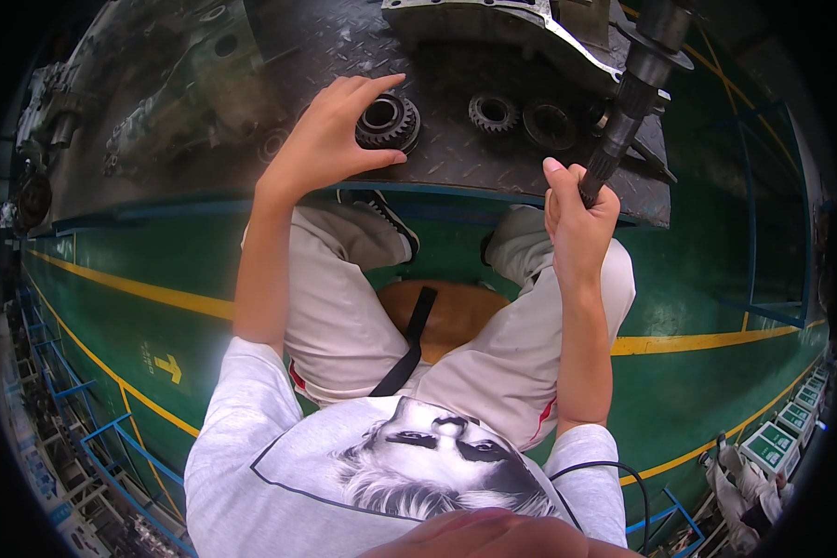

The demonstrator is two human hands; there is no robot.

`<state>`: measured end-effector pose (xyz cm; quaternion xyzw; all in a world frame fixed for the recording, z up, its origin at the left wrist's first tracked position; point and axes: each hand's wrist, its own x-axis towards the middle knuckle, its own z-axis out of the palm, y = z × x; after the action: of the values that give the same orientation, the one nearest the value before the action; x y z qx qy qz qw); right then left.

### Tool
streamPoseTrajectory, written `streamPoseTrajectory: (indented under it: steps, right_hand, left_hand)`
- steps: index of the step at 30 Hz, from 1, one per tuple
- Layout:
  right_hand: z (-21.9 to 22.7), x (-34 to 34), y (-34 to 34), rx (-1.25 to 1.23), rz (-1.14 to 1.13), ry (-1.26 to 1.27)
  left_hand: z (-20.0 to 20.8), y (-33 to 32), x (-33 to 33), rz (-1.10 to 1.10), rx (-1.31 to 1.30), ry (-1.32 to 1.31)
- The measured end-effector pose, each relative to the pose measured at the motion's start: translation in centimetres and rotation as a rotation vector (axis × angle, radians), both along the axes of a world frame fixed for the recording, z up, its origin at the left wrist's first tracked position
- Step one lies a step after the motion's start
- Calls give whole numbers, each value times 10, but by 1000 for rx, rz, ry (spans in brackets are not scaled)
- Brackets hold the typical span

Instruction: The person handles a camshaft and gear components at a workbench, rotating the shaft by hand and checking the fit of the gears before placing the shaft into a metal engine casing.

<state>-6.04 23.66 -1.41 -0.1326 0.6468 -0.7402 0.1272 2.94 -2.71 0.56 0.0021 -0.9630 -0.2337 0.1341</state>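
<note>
My right hand (581, 209) is wrapped round the lower end of a dark splined gear shaft (623, 121), which tilts up and away to the right. Its upper part widens into a collar near the top edge of the view. My left hand (339, 130) is open, thumb and fingers spread around the left side of a toothed gear (402, 119) on the dark metal bench (465, 172). Whether the fingers touch that gear I cannot tell. To its right lie a smaller gear (493, 112) and a dark ring (549, 125).
A large metal housing (493, 23) stands at the bench's far side. Greasy castings (205, 74) lie to the left. Below the bench edge are my knees and a brown round stool (456, 312). Blue rails (753, 232) stand at the right on green floor.
</note>
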Motion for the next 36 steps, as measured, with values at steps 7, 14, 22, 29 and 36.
streamPoseTrajectory:
  steps: [7,14,22,29,36]
  right_hand:
    - [-1,0,1,22,-5,7]
    - [-1,-1,1,16,-3,17]
    - [0,0,1,12,-3,9]
    - [-1,0,1,21,-6,8]
    - [0,0,2,14,-1,-10]
  left_hand:
    - [3,3,0,18,-32,-17]
    - [-6,2,0,24,-40,42]
    - [-2,-1,-2,39,-61,-42]
    - [1,-2,-1,46,-59,1]
    - [-2,-2,-2,4,-94,128]
